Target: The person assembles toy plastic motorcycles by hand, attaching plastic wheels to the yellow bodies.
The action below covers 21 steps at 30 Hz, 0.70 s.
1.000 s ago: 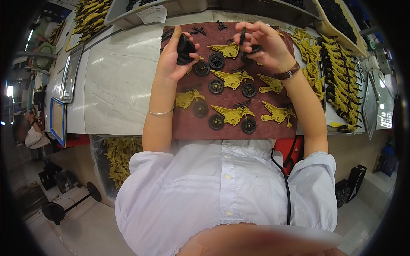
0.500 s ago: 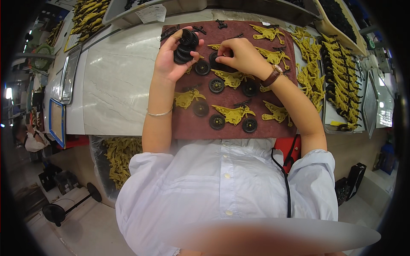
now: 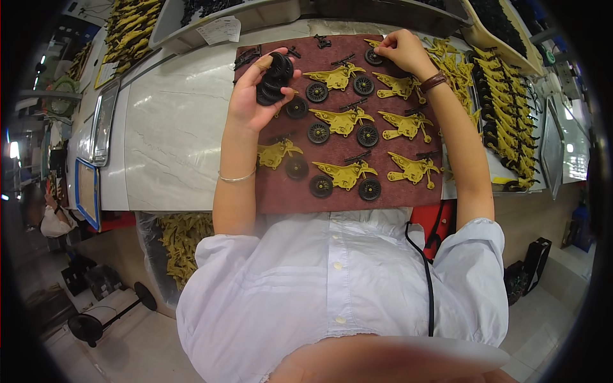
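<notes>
My left hand [image 3: 249, 105] is closed around a stack of black spoked toy wheels [image 3: 279, 71] above the mat's left side. At the far right of the mat, my right hand [image 3: 406, 53] pinches a single black wheel [image 3: 373, 57] at the rear of a yellow toy motorcycle body, which the fingers partly cover. Between the hands, a yellow motorcycle body [image 3: 332, 78] lies with a wheel at each end. Nearer me in the middle column, two more bodies also have two wheels each. In the right column, a yellow body [image 3: 402, 124] and its neighbours show no wheels.
The reddish-brown mat [image 3: 287, 201] lies on a pale marble-patterned table [image 3: 172, 127]. Grey bins [image 3: 357, 11] line the back. On the right are piled yellow parts [image 3: 452, 76] and a tray of yellow-and-black pieces [image 3: 511, 121]. Small black parts [image 3: 324, 41] rest on the far mat.
My right hand has moved right and away from me, from the far middle motorcycle body to the far right one. Both wheels of the middle one now show. My left hand stays nearly in place.
</notes>
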{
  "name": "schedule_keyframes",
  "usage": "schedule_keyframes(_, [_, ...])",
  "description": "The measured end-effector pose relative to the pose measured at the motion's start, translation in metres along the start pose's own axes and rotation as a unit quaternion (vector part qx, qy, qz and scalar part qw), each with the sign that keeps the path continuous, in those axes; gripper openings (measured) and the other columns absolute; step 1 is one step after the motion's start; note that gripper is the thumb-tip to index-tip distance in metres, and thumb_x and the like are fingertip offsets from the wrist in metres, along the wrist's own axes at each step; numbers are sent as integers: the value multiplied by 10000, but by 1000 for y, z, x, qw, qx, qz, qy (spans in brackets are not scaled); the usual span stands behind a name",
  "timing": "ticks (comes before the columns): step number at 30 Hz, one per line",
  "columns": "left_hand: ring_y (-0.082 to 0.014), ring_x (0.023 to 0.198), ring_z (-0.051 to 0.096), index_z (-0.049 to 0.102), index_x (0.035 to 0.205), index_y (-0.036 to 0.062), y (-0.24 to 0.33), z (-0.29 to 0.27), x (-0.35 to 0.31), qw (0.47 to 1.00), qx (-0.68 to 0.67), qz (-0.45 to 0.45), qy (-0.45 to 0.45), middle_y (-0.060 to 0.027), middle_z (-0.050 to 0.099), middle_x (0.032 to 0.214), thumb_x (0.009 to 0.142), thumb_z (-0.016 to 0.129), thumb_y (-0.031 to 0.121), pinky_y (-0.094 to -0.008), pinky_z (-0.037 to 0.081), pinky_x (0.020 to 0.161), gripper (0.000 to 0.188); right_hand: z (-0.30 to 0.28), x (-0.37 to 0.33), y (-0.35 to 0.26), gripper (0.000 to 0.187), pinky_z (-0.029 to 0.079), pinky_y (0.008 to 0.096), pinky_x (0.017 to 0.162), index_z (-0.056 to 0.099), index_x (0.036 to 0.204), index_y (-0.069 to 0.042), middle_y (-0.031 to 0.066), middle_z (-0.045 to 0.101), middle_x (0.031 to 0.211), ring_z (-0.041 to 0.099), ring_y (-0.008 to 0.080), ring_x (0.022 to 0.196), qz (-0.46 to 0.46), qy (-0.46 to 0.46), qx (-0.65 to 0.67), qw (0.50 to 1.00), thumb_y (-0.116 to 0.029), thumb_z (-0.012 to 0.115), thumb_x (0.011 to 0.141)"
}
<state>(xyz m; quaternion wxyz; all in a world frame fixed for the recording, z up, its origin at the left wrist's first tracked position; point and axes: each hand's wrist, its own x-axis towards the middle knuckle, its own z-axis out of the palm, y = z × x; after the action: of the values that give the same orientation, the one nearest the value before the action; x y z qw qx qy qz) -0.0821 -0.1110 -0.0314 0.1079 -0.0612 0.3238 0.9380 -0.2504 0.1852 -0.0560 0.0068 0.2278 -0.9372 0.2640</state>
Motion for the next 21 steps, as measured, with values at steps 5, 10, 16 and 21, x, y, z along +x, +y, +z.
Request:
schedule_keyframes(5, [-283,1040,560,476,1318,11,0,-4,-1,1000,-13,-4,-10,-120,575,1143,992,478,228,-288,476,663,391,-31,-11,-17,328,479,250,638,702,1024,-96,-22,667,876,609,75,789,87,-42,230,968,-365,722,837])
schedule_keyframes(10, [-281,1031,563,474,1317,7,-1,-3,2,999,-22,-14,-22,-128,568,1165,995,472,229,-288,478,664,392,-49,-20,38,309,407,183,615,627,1127,-83,-40,634,965,558,21,788,76,-69,407,907,-262,695,884])
schedule_keyframes(16, [-278,1027,566,480,1314,12,-1,-5,2,999,-18,-22,-25,-124,568,1169,994,473,230,-288,480,663,387,-59,-30,50,303,361,197,527,642,1074,-66,-59,641,742,538,30,660,109,-81,172,976,-276,715,868])
schedule_keyframes(21, [-280,1024,575,485,1311,20,-2,-6,2,999,-8,-20,-23,-112,577,1176,998,470,235,-289,480,661,380,-65,-35,43,273,426,232,542,702,1042,-38,-9,659,797,539,61,630,105,-117,152,976,-207,751,834])
